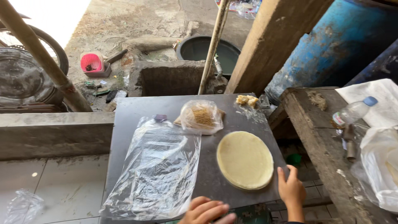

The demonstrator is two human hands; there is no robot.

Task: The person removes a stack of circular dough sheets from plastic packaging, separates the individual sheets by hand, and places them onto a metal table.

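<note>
A stack of round pale flatbread sheets (pixel 245 159) lies on a dark grey board (pixel 211 178). My right hand (pixel 291 190) rests at the board's right front corner, fingers up beside the stack, holding nothing. My left hand (pixel 204 212) lies at the board's front edge, fingers spread, just right of a large empty clear plastic bag (pixel 155 170). Behind the stack sits a small clear bag of brown noodle-like filling (pixel 202 116). A few yellowish pieces (pixel 246 100) lie at the board's far right corner.
To the right a rough wooden bench (pixel 315 124) carries a clear plastic bottle with a blue cap (pixel 353 111) and white plastic bags (pixel 379 166). Beyond the board are a concrete block (pixel 166 78), a dark basin (pixel 207 49), a slanted pole (pixel 212 45), a blue barrel (pixel 331 45) and a pink scoop (pixel 93 63).
</note>
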